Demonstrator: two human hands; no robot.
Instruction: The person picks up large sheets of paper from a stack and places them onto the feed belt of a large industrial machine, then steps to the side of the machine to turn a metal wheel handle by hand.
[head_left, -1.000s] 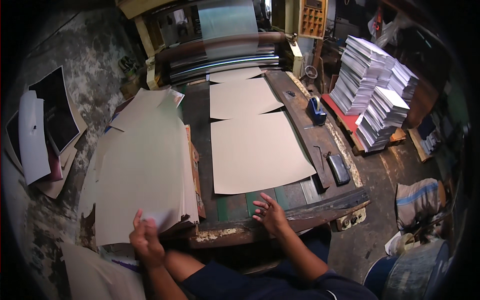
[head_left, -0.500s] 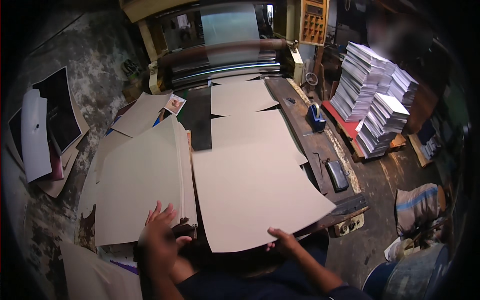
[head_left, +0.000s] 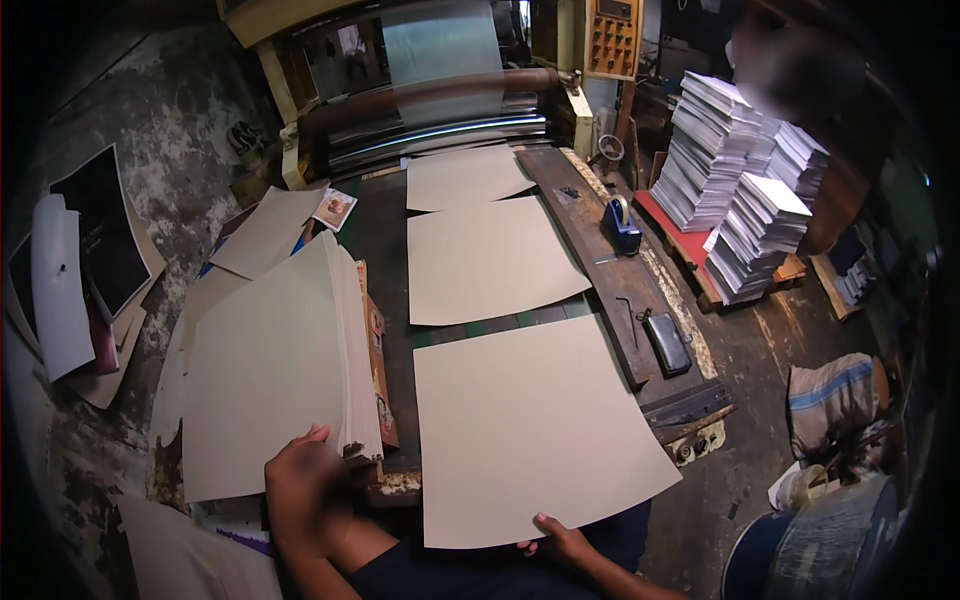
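My right hand (head_left: 556, 542) pinches the near edge of a large cream sheet of paperboard (head_left: 540, 430), thumb on top and fingers underneath. The sheet lies over the near end of the feed table, reaching past it toward me. Two similar sheets, a middle one (head_left: 490, 260) and a far one (head_left: 465, 180), lie ahead of it in a line toward the rollers (head_left: 440, 140). My left hand (head_left: 300, 475) is at the near right corner of a thick stack of paperboard (head_left: 265, 370). Its fingers are partly smeared and hidden, so their grip is unclear.
On the table's right rail (head_left: 585, 260) are a blue tape dispenser (head_left: 622, 228) and a dark case (head_left: 667, 343). Stacks of white paper (head_left: 705, 150) stand on a red-topped pallet at right. Dark printed sheets (head_left: 110, 230) lie at far left. A drum (head_left: 830, 540) stands at lower right.
The held sheet has come back toward me, opening a gap to the middle sheet. The sheets ahead overlap less visibly. My left hand has moved slightly lower and left at the stack's corner.
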